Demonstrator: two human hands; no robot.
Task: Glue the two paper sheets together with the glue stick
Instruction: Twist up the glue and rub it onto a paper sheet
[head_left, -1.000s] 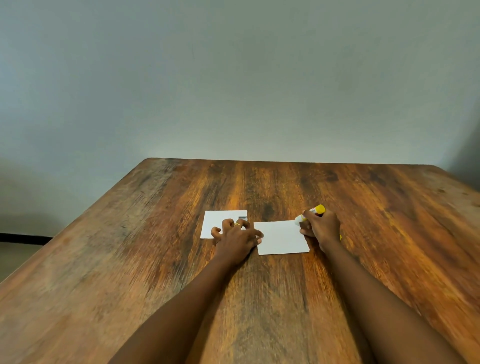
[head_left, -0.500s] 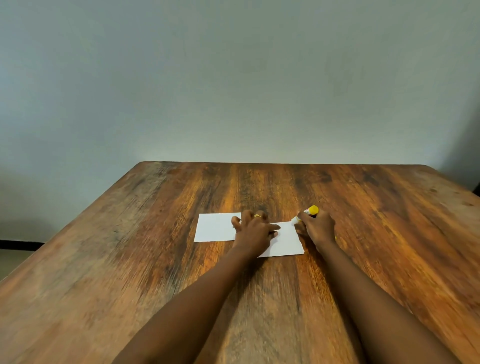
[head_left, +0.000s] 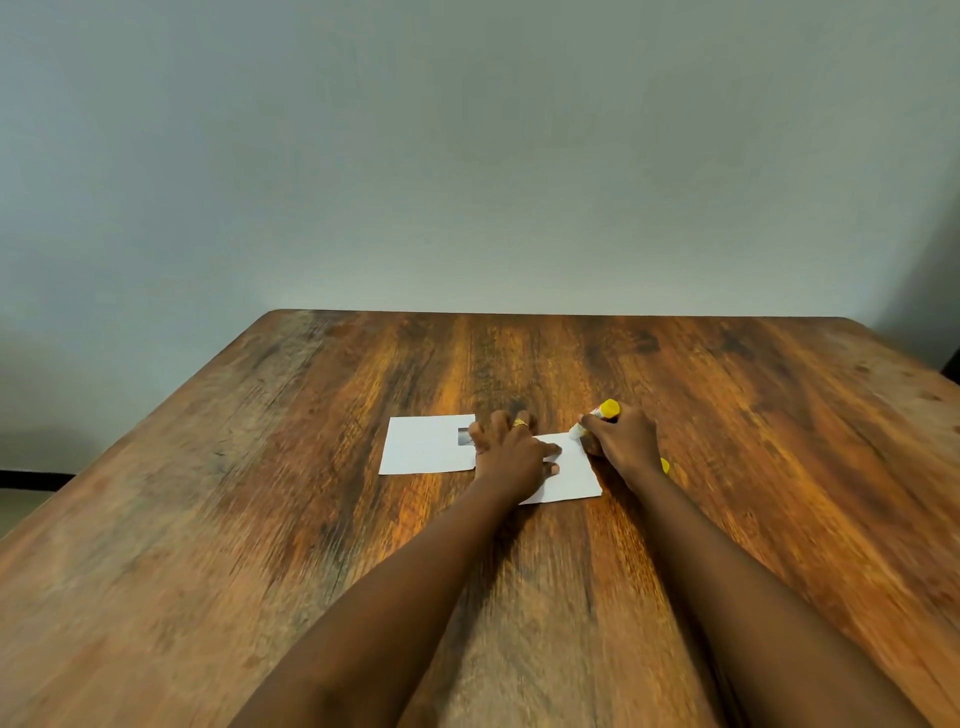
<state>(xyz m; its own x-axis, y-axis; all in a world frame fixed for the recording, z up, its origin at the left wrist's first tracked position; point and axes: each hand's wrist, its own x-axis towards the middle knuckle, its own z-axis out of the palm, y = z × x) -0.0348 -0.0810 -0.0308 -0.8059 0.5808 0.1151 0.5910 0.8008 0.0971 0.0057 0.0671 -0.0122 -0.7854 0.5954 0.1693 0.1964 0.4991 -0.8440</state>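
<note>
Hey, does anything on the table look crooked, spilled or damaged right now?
Nothing spilled or torn. The right sheet lies slightly askew to the left sheet, pinned by the left hand.

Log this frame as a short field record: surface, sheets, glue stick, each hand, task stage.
surface: wooden table
left sheet: white paper, flat, untouched apart from fingertips at its right edge
right sheet: white paper, flat, pinned by left hand
glue stick: yellow-ended stick in right hand, tip at the right sheet's far right corner
cap: small yellow piece beside right wrist, likely the cap
stage: gluing; sheets not yet joined
</note>
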